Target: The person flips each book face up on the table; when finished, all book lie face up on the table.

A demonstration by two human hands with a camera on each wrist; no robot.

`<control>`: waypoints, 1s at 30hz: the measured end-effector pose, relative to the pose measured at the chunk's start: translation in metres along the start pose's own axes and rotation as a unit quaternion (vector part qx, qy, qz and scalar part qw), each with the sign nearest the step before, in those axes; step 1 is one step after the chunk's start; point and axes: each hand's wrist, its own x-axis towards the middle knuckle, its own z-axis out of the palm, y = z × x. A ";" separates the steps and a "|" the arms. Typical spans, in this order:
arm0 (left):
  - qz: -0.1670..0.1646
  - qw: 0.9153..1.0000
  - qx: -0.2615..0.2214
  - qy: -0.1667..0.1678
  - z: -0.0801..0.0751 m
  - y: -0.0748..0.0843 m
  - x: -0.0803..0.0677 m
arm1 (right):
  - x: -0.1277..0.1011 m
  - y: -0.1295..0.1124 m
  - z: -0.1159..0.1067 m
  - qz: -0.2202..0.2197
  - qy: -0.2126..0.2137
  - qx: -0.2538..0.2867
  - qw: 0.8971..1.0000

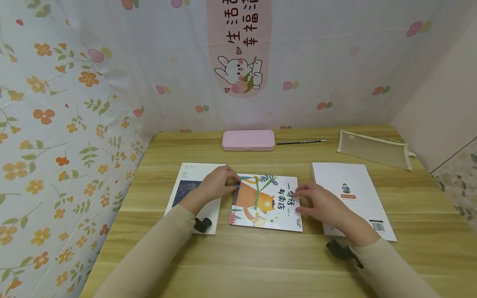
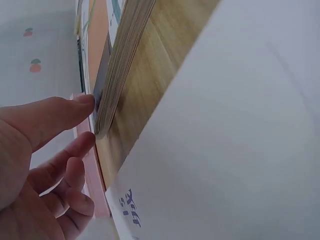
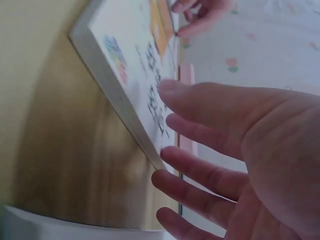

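Note:
A small picture book (image 1: 267, 203) with an orange cat on its white cover lies flat on the wooden table, between two other books. My left hand (image 1: 220, 183) is at its far left corner. In the left wrist view, thumb and index finger touch that corner from the cover side, and the other fingers curl loosely. At the picture book's right edge is my right hand (image 1: 316, 205). Its fingers (image 3: 200, 192) are spread and relaxed in the right wrist view, with the thumb over the cover; whether they touch it I cannot tell.
A white book with a dark blue picture (image 1: 186, 190) lies under my left forearm. Beyond my right hand is a white book with a barcode (image 1: 344, 182). Along the back are a pink pencil case (image 1: 248, 140), a pencil (image 1: 302, 142) and a mesh pouch (image 1: 374, 149).

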 end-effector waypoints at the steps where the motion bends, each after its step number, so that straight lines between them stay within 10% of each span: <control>1: 0.005 1.000 0.001 -0.001 0.000 0.000 0.001 | -0.002 -0.001 0.001 0.000 -0.001 -0.005 1.000; 30: -0.003 1.000 -0.014 -0.014 -0.002 -0.004 0.001 | -0.016 -0.002 0.012 -0.045 0.035 -0.047 0.997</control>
